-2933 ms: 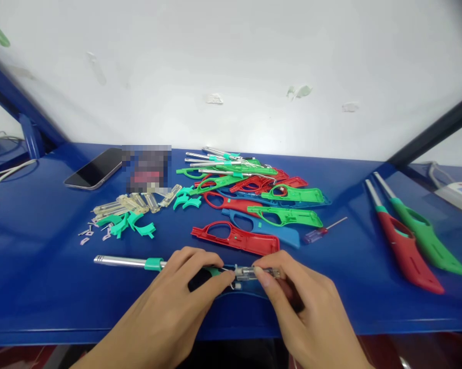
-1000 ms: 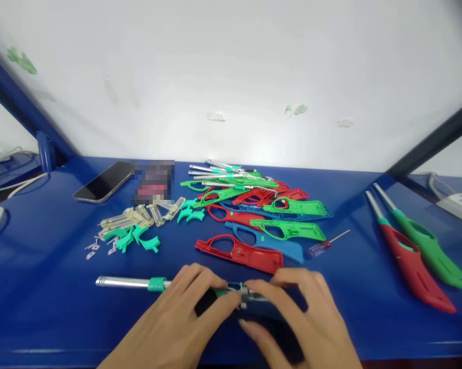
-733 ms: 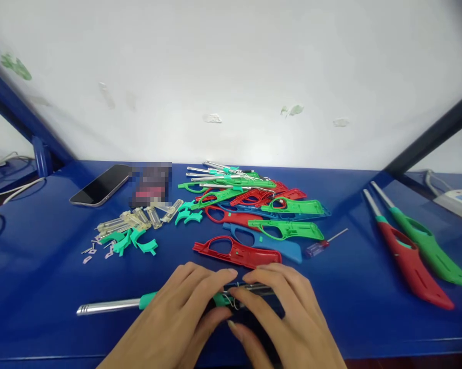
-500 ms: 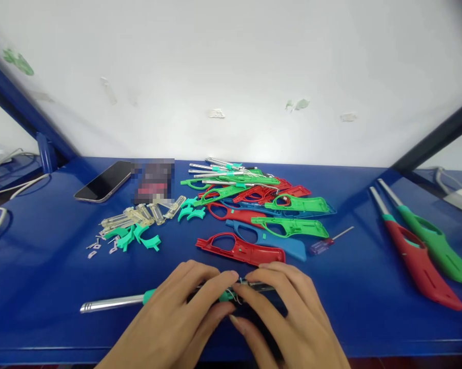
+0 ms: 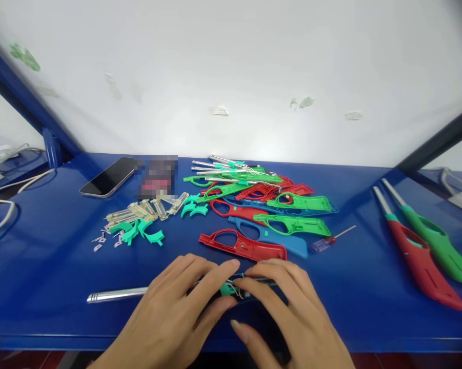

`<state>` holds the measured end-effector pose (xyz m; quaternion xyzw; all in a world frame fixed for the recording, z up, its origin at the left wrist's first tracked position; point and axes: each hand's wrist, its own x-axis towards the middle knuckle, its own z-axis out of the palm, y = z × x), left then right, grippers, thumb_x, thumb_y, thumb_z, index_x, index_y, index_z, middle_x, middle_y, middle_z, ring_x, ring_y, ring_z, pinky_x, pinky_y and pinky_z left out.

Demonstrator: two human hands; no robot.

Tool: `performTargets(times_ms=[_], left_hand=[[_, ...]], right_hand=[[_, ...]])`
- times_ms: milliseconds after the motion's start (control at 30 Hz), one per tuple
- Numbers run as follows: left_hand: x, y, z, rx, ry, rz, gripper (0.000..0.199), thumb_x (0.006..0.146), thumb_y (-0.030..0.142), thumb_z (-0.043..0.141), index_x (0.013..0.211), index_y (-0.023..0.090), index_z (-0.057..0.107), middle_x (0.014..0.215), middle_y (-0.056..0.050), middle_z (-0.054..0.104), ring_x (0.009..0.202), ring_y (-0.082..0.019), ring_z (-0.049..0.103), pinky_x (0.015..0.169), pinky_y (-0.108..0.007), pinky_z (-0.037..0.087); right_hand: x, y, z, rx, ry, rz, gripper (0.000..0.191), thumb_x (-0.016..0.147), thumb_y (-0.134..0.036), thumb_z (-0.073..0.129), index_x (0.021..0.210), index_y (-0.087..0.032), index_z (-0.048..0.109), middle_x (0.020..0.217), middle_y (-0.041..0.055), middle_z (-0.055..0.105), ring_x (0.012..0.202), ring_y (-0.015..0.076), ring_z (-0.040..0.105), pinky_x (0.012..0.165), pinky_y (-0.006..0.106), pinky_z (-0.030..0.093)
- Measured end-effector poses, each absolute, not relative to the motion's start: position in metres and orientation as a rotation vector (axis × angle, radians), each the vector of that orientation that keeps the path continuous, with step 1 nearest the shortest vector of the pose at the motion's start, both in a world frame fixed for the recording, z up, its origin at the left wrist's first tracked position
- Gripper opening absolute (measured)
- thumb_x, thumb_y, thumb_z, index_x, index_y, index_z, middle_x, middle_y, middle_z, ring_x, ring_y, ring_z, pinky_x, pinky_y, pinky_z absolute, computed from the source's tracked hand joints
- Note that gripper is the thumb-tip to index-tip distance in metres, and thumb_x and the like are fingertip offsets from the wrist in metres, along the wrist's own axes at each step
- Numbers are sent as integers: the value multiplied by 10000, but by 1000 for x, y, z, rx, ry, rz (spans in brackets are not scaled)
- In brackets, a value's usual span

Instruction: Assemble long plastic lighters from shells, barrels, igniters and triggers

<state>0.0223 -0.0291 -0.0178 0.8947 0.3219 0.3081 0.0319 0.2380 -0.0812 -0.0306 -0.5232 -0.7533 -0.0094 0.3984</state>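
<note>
A partly open gas lighter lies across the near part of the table, its silver metal tube (image 5: pixel 117 294) pointing left. My left hand (image 5: pixel 177 307) is closed over the lighter's middle, thumb on the near side and fingers on the far side. A green trigger piece (image 5: pixel 227 289) and thin pale wires (image 5: pixel 236 290) show between the hands. My right hand (image 5: pixel 292 307) curls over the handle end, its index fingertip at the wires and its thumb held apart, nearer me. Most of the handle is hidden under my hands.
Beyond my hands lies a red handle half (image 5: pixel 242 246), before a heap of coloured halves and metal tubes (image 5: pixel 219 171). Green triggers (image 5: pixel 128 233), clear tanks (image 5: pixel 157 207), a phone (image 5: pixel 109 177) are left; a screwdriver (image 5: pixel 323 243) and two whole lighters (image 5: pixel 419 261) right.
The view has shifted slightly. My right thumb has moved away from the lighter and the left thumb. My left hand keeps its hold, and the scattered parts lie as before.
</note>
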Motion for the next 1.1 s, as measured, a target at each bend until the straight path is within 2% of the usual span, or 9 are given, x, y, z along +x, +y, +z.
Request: performTargets(times_ms=[200, 400, 533, 700, 967, 1100], left_hand=[[21, -29, -19, 2690, 1005, 869, 303, 1179, 321, 478, 1460, 250, 565, 1066, -14, 768, 938, -176, 719, 859, -295, 610], [22, -30, -18, 2685, 992, 858, 178, 1174, 332, 492, 1288, 255, 604, 1082, -12, 778, 952, -192, 713, 869, -315, 599], [23, -31, -18, 2671, 993, 835, 191, 1168, 326, 508, 1321, 250, 594, 1102, -21, 765, 983, -199, 698, 898, -326, 583], [24, -31, -15, 2670, 936, 776, 128, 1155, 226, 515, 1252, 251, 596, 1100, -12, 739, 973, -203, 655, 904, -344, 552], [25, -31, -16, 2729, 910, 778, 183, 1148, 189, 496, 1200, 219, 669, 1051, -29, 753, 956, -228, 630, 885, -388, 544], [30, -29, -10, 2816, 837, 934, 233, 1150, 180, 495, 1109, 223, 720, 992, -11, 787, 905, -208, 664, 850, -362, 551]], right_hand=[[239, -85, -31, -1339, -1902, 38, 237, 1039, -494, 666, 1159, -318, 770, 1133, -10, 803, 1102, 198, 741, 929, 317, 638], [246, -83, -29, -1331, -1972, 85, 230, 996, -419, 735, 1187, -294, 761, 1149, 13, 792, 1099, 227, 730, 925, 355, 653], [245, -82, -32, -1343, -1977, 197, 164, 1047, -304, 675, 1190, -314, 755, 1150, -5, 783, 1084, 218, 702, 961, 367, 635], [245, -80, -34, -1344, -1965, 256, 210, 1057, -206, 635, 1149, -334, 774, 1111, -16, 779, 1031, 197, 691, 944, 343, 622], [242, -78, -32, -1324, -1903, 154, 172, 998, -194, 702, 1036, -331, 799, 1021, -10, 788, 944, 198, 729, 839, 332, 641], [245, -77, -28, -1281, -1831, 180, 197, 1002, -203, 705, 1082, -347, 813, 1054, -19, 815, 961, 185, 773, 866, 314, 665]])
